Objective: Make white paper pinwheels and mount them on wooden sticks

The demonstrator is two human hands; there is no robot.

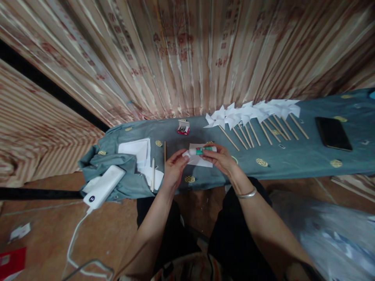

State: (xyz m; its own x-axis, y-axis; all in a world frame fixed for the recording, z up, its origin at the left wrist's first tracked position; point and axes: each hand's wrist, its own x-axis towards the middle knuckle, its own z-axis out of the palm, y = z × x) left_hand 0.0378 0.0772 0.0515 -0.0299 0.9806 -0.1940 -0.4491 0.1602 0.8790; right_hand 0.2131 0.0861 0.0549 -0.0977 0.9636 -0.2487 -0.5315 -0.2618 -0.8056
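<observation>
My right hand (pixel 216 157) is closed around a glue stick (pixel 202 150), a white tube with a green label, held level above the cloth. My left hand (pixel 177 166) pinches a small white piece at the tube's left end; whether that is a corner of paper or the cap I cannot tell. Under the tube, a sheet of white paper (pixel 205 162) lies on the cloth. Just left of my left hand, a thin wooden stick (pixel 165 151) lies by itself. Beyond both hands stands a small open red box (pixel 183 128) with small metallic pieces inside.
Several white paper pinwheels (pixel 249 112) on sticks lie in a row at the back right. A black phone (pixel 333 133) rests farther right. To the left are white paper sheets (pixel 134 150), a white pen-like tool (pixel 152 174) and a white power bank (pixel 105 187) with a cable.
</observation>
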